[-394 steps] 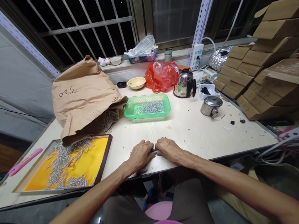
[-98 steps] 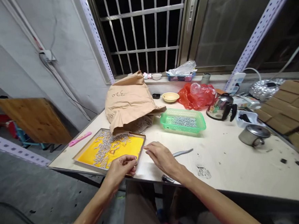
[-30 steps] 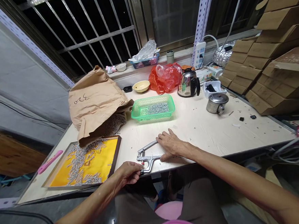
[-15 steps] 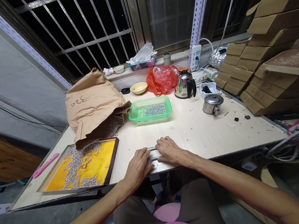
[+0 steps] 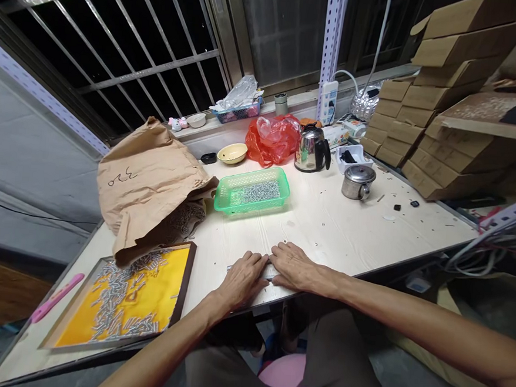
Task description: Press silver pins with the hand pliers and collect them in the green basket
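Near the table's front edge, my left hand [image 5: 243, 280] and my right hand [image 5: 294, 268] lie close together, palms down, fingers bent and pressed together. Between and under them shows part of a flat, pale metallic strip [image 5: 270, 271]; both hands hold it against the table. Beyond them stands a green perforated basket [image 5: 222, 198] with small metal pieces inside. To the left, a shallow tray [image 5: 185, 283] with a yellow bottom holds many small metal pins [image 5: 112, 295]. The open mouth of a brown paper bag [image 5: 148, 180] rests over the tray's back edge.
A pink-handled tool [image 5: 57, 298] lies left of the tray. Behind the basket are a yellow bowl [image 5: 232, 153], a red plastic bag [image 5: 272, 140] and a kettle [image 5: 309, 150]. A lidded metal cup [image 5: 358, 181] stands right, before stacked cardboard boxes [image 5: 441, 100].
The view has shifted slightly, moving the scene left. My left hand has come closer to my right and covers more of the strip, which now shows less between them.
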Demonstrator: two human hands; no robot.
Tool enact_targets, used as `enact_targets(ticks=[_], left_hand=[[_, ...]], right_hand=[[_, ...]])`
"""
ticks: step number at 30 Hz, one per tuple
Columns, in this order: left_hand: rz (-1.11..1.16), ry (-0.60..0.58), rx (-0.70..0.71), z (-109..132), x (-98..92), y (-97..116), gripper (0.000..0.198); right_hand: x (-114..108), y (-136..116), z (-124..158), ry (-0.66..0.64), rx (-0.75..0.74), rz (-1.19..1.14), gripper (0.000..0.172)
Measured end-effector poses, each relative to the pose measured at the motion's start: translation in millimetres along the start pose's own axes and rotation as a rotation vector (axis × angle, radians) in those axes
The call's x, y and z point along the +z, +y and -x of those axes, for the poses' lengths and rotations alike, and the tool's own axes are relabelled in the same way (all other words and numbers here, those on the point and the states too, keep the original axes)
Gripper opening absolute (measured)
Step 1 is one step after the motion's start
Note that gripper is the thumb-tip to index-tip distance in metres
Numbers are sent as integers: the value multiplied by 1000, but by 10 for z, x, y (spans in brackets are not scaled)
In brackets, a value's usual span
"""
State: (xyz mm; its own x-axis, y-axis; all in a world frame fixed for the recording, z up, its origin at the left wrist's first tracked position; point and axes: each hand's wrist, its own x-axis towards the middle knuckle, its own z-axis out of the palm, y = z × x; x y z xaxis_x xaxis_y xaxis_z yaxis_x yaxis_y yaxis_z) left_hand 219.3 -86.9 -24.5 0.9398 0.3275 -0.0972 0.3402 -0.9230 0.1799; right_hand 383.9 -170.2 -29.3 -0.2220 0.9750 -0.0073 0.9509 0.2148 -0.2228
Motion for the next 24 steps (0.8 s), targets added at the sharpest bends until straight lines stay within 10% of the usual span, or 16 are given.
enact_targets(ticks=[7,20,24], left_hand=[[55,63,-94,-123,53,-38,12],[0,268,-104,140,292,154,28],[15,329,-87,297,445,393,29]], right_hand=[[101,93,-156,23,-6,-42,14],[59,307,-92,42,-93,-143,44],[44,346,-181,25,-9,-70,22]])
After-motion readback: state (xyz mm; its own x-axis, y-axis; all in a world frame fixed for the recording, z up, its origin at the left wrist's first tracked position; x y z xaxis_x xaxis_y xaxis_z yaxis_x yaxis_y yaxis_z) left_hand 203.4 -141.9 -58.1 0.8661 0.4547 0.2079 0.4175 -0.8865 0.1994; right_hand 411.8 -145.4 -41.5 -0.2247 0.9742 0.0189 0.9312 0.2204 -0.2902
